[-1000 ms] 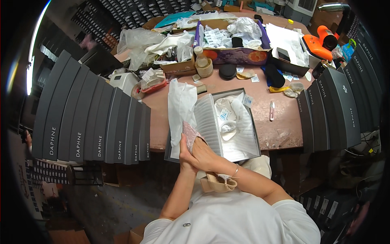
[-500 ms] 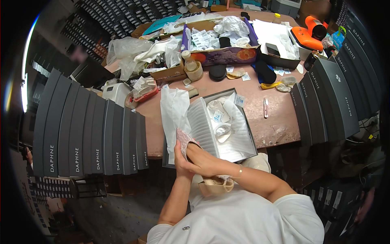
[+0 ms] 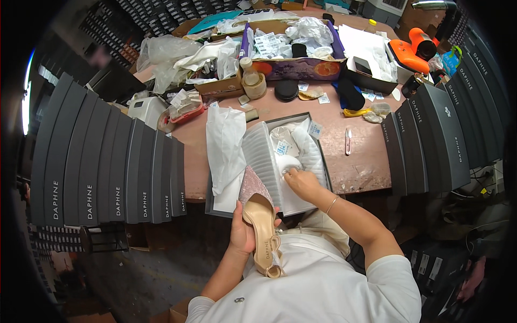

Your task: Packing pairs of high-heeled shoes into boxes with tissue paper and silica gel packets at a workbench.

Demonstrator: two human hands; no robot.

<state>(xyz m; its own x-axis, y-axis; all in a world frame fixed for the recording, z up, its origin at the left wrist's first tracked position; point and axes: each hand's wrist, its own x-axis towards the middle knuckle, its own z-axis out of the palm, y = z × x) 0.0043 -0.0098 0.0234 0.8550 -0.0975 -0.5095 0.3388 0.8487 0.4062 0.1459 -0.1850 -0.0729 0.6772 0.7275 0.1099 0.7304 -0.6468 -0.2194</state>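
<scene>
My left hand (image 3: pixel 241 232) grips a pointed-toe slingback shoe (image 3: pixel 262 220) from beneath, fingers wrapped round its sides. The shoe has a pink glittery toe, a beige insole facing up and a thin bow at the heel strap. My right hand (image 3: pixel 302 184) reaches into a dark grey shoe box (image 3: pixel 327 173), fingertips closed on a white wad of stuffing (image 3: pixel 289 162). Ribbed white padding (image 3: pixel 260 153) lines the box, with small printed packets (image 3: pixel 281 146) on the wrapping. White tissue paper (image 3: pixel 225 145) spills over its left side, behind the shoe's toe.
Dark grey shoe boxes stand in rows at left (image 3: pixel 102 161) and right (image 3: pixel 439 140). Small thread snips (image 3: pixel 348 142) lie right of the open box. Farther back are a purple carton (image 3: pixel 301 69) of packets, a glue jar (image 3: pixel 253 83), a black round tin (image 3: pixel 286 91) and an orange tool (image 3: pixel 409 56).
My right hand has left the shoe's opening and moved forward into the box, onto the white wad. The shoe in my left hand has turned so its insole shows.
</scene>
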